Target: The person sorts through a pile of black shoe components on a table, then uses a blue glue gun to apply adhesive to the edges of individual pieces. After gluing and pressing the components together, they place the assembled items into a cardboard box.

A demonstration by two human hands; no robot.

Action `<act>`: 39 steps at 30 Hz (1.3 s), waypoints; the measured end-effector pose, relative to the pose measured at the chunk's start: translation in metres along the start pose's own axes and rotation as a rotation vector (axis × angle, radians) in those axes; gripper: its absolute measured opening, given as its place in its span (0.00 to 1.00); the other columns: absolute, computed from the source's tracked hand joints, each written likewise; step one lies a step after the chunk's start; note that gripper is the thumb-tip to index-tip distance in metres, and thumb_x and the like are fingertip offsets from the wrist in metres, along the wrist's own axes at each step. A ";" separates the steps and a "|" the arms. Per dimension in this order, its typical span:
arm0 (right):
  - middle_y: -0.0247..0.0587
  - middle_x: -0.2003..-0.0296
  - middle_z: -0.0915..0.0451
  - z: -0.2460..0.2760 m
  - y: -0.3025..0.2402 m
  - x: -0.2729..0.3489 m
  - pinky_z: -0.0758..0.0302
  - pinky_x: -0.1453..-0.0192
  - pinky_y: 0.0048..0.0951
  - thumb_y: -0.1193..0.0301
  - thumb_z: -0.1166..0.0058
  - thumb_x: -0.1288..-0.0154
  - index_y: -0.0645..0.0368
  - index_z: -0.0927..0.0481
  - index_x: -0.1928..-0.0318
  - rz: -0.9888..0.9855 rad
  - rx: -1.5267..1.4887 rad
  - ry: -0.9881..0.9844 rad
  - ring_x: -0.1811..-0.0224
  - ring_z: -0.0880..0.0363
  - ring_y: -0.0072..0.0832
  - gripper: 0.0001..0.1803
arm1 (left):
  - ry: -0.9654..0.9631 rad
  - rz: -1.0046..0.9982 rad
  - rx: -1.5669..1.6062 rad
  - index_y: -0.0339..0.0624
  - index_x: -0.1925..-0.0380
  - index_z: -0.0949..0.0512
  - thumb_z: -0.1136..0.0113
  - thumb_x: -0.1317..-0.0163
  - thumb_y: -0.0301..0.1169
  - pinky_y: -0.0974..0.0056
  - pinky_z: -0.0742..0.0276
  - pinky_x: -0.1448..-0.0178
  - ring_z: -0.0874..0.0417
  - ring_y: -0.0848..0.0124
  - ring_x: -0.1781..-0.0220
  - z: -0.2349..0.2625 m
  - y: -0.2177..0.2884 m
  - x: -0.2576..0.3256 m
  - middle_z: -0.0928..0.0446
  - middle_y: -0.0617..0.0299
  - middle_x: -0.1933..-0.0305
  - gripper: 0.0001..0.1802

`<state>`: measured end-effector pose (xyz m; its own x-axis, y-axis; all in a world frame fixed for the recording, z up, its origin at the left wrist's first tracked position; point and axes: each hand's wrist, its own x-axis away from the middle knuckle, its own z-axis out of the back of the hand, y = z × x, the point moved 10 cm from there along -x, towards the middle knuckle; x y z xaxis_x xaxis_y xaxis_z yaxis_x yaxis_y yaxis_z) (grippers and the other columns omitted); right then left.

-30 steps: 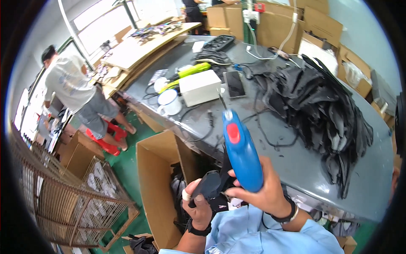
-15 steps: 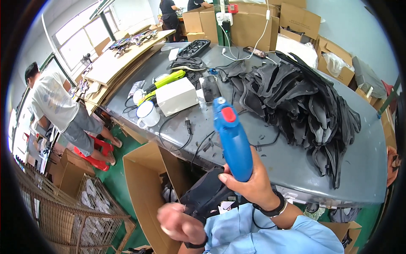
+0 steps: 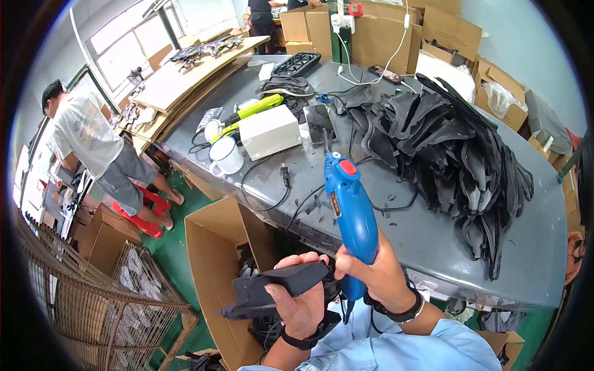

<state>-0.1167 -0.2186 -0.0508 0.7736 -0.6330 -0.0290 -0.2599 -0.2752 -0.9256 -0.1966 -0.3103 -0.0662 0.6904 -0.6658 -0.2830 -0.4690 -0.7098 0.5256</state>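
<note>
By the left end of the tabletop's point(image 3: 411, 241) near edge stands a mug point(image 3: 226, 157), with a box point(image 3: 270, 135) just right of it, then a phone point(image 3: 320, 127). A heap point(image 3: 445, 148) covers much of the right half, another phone point(image 3: 385, 74) behind its left end. Before the near edge, a carton point(image 3: 213, 250) stands right of a basket point(image 3: 99, 315); the piece point(image 3: 260, 290) in the left hand point(image 3: 301, 309) is left of the tool point(image 3: 357, 229) in the right hand point(image 3: 385, 278).

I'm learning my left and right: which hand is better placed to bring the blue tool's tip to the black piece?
Probably the right hand: it grips the blue tool around its lower end, leaving the tip free. The left hand holds the black piece.
</note>
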 end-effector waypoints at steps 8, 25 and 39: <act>0.35 0.69 0.28 -0.005 0.002 -0.004 0.27 0.67 0.21 0.58 0.38 0.40 0.64 0.36 0.48 -0.013 0.025 0.038 0.70 0.25 0.19 0.29 | -0.041 0.002 -0.060 0.45 0.48 0.30 0.59 0.33 0.56 0.53 0.33 0.40 0.26 0.63 0.46 0.000 -0.002 0.005 0.24 0.57 0.50 0.28; 0.47 0.74 0.21 -0.025 -0.013 0.024 0.23 0.74 0.32 0.53 0.30 0.53 0.71 0.32 0.52 0.554 0.896 -0.016 0.77 0.18 0.38 0.39 | 0.174 -0.193 -0.300 0.38 0.48 0.35 0.53 0.35 0.56 0.59 0.25 0.47 0.22 0.52 0.47 0.012 0.068 -0.017 0.27 0.43 0.47 0.32; 0.41 0.81 0.23 -0.046 0.000 0.044 0.29 0.81 0.28 0.59 0.30 0.52 0.69 0.29 0.55 0.607 1.046 -0.208 0.85 0.24 0.32 0.31 | 0.205 -0.208 -0.463 0.31 0.52 0.31 0.49 0.34 0.46 0.55 0.27 0.42 0.22 0.53 0.48 0.027 0.110 -0.022 0.24 0.43 0.52 0.25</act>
<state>-0.1089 -0.2795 -0.0351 0.7912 -0.3021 -0.5317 -0.0951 0.7981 -0.5950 -0.2776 -0.3799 -0.0239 0.8577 -0.4309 -0.2805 -0.0519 -0.6153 0.7866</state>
